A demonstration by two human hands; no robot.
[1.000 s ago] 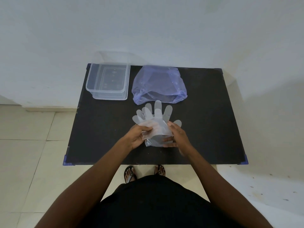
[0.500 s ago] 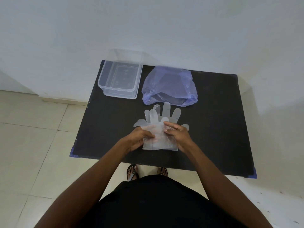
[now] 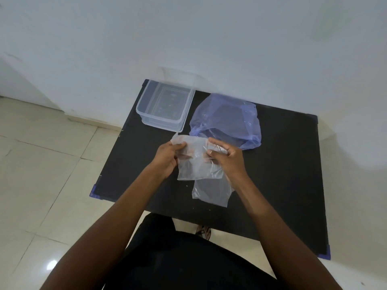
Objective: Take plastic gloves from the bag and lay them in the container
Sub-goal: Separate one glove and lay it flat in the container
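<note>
The black worktop is carrying two things: a clear container is sitting at its eleven o'clock corner, and just beside it, at twelve, a crumpled blue bag is lying.

A plain indoor room: bare white wall at twelve o'clock, cream floor tiles at nine, small black table.

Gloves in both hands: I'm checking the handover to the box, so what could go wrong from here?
The gloves are thin and hang loose below both hands; the lower one may slip free. The left hand and right hand pinch only the top edge. The container sits at the table's corner, easily nudged.
</note>
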